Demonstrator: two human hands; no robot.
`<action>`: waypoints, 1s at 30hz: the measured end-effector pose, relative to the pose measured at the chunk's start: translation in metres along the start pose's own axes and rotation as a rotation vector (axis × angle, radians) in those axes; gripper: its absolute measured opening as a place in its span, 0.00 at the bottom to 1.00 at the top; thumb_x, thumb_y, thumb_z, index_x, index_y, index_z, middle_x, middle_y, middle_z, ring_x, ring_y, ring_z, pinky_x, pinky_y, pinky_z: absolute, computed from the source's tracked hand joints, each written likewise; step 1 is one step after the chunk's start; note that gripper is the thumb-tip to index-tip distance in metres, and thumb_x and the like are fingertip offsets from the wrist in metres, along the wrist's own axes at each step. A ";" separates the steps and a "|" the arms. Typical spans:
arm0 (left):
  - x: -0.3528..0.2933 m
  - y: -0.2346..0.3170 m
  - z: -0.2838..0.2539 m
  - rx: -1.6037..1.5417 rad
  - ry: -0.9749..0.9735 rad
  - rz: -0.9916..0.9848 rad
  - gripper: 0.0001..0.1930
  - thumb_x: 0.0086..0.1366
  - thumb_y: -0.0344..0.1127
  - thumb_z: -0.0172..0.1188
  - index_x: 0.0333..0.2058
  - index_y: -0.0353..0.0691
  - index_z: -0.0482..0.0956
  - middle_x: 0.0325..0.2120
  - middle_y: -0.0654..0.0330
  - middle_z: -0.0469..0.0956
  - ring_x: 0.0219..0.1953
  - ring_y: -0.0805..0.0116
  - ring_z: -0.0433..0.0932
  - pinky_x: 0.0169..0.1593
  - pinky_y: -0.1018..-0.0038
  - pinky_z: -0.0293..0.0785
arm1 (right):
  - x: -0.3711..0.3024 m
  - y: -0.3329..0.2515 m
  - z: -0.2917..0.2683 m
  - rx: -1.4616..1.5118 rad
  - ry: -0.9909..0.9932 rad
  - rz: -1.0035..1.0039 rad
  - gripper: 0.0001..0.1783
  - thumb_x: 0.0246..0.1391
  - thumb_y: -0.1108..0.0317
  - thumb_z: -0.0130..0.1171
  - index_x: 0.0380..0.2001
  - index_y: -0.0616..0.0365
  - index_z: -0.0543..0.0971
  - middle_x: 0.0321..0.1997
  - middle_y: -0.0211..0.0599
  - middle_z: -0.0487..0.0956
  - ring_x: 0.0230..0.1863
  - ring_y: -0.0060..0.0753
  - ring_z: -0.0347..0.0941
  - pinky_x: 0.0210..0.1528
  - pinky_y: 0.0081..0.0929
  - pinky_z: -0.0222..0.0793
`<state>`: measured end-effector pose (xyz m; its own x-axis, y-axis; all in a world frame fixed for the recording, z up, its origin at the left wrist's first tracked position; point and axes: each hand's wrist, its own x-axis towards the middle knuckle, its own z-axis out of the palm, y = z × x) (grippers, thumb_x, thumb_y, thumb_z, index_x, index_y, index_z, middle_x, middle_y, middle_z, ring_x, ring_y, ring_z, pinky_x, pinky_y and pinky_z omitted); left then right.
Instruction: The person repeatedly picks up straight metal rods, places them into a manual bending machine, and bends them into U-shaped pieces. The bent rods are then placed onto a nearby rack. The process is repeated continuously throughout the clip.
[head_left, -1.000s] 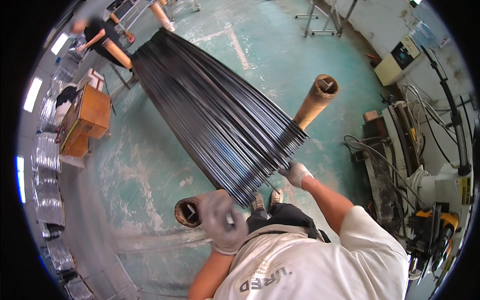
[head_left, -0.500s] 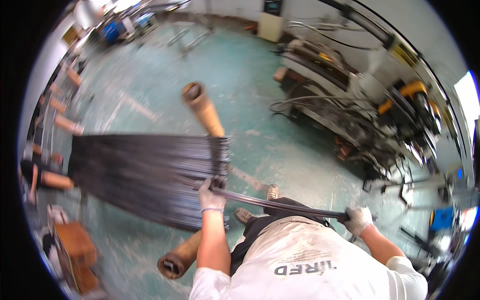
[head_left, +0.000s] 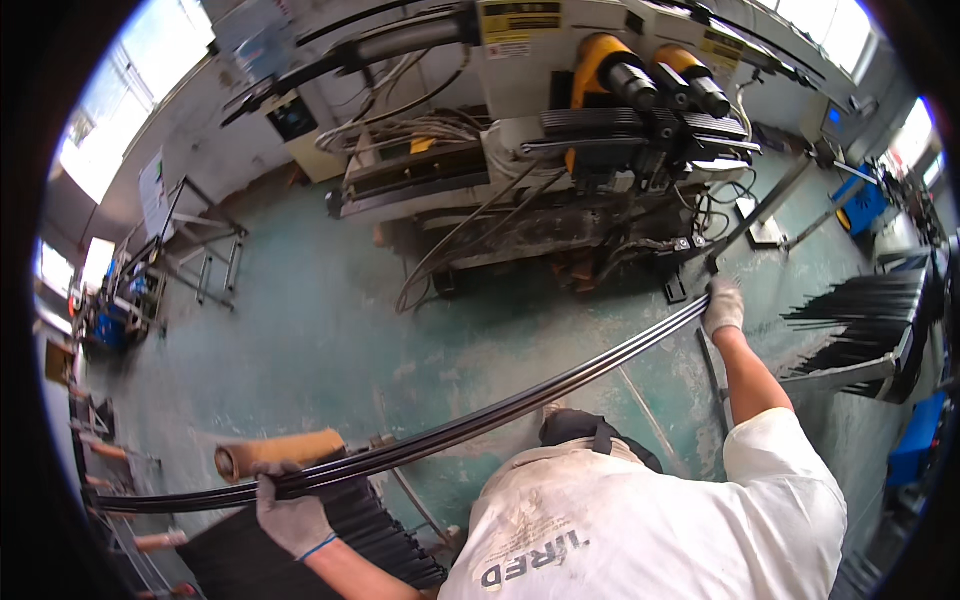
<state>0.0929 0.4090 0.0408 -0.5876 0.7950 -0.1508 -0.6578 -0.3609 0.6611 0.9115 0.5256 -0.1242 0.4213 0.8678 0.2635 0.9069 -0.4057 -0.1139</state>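
Observation:
Several long, thin, dark metal bars (head_left: 500, 405) stretch across me as one bundle, rising from the lower left to the right. My left hand (head_left: 295, 520), in a pale knit glove with a dark fingertip area, is closed round the bundle towards its left part. Near the right end, my gloved right hand (head_left: 725, 308) grips the same bars. Below my left hand lies a wide stack of similar dark bars (head_left: 300, 550), partly covered by my left arm. A brown roller-like tube (head_left: 285, 450) sticks out beyond the stack, just behind the held bars.
A large machine (head_left: 520, 240) with orange cylinders (head_left: 605, 65) and loose cables stands ahead. At the right, a rack holds black bars (head_left: 860, 315) with their ends jutting out. Metal frames (head_left: 205, 255) stand at the far left. Green floor (head_left: 330, 350) lies between.
My view has turned right towards the machine. The bars have come away from the stack and now span between my hands, with my right hand raised and farther forward.

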 end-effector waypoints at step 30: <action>0.345 -0.392 0.305 0.174 -0.287 -0.425 0.17 0.82 0.43 0.58 0.47 0.32 0.85 0.46 0.52 0.86 0.51 0.55 0.84 0.64 0.59 0.80 | 0.369 -0.116 0.028 2.053 0.195 0.754 0.19 0.72 0.52 0.65 0.49 0.59 0.87 0.46 0.35 0.91 0.42 0.43 0.87 0.51 0.43 0.86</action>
<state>0.2917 0.9737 -0.0460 -0.1185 0.9633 -0.2408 -0.7076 0.0882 0.7010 0.9624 0.9010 -0.0407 0.7126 0.6540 -0.2539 -0.5745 0.3362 -0.7463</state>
